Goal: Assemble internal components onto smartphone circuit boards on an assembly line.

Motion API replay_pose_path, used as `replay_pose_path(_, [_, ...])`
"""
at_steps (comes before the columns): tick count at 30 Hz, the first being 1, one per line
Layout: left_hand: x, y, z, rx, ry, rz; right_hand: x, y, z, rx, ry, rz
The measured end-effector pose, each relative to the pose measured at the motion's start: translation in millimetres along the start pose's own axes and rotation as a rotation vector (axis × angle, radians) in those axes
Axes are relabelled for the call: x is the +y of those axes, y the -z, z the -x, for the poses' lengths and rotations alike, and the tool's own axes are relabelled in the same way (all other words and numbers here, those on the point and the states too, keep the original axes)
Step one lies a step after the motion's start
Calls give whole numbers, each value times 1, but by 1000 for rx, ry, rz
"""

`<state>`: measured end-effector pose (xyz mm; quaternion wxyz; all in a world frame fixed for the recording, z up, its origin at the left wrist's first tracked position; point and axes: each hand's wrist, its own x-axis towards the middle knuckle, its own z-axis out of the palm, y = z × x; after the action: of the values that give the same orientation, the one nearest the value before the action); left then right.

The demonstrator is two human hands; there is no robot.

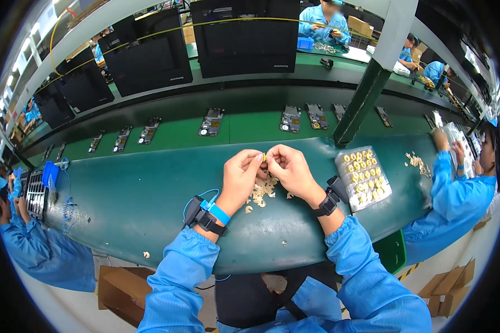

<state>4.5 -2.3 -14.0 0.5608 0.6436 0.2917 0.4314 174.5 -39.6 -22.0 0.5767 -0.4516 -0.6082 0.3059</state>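
Fingertips of my left hand [240,176] and my right hand [292,171] meet above the table, pinching a small yellow round piece [264,157] between them. Most of it is hidden by the fingers. Below them lies a loose pile of small pale curved scraps [263,191], with a few strays nearer to me. To the right of my right hand, a clear plastic tray [345,180] holds rows of similar yellow round pieces [364,165]. Both wrists wear black strapped devices, and a blue band with a cord circles the left one.
Beyond the green table [150,205], circuit boards [211,122] lie along a green belt. A slanted post [366,94] stands right of centre. Co-workers sit on both sides; more scraps [418,164] lie near the right one. A blue bin [50,174] is at left.
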Motion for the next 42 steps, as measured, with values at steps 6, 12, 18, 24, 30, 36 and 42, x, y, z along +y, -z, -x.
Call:
replay_pose_path(6, [-1, 1, 1, 70, -78, -38, 0, -3, -1, -9, -43, -21])
replay_pose_path(12, [5, 6, 1, 58, -97, -35, -2, -6, 0, 28, 27, -37])
replay_pose_path(18, [1, 9, -5, 229, -123, -21, -9, 20, -2, -99, -94, 204])
replay_pose_path(24, [1, 13, -5, 163, -145, -88, -20, 15, -6, -49, 13, 340])
replay_pose_path(30, [9, 11, -6, 88, -40, -32, -24, 19, -8, 19, 252, 292])
replay_pose_path(36, [13, 15, 0, 6, 216, 268, -20, 12, -3, 91, 480, 415])
replay_pose_path(42, [7, 11, 0, 79, 55, 107, -17, 8, 0, 73, 409, 341])
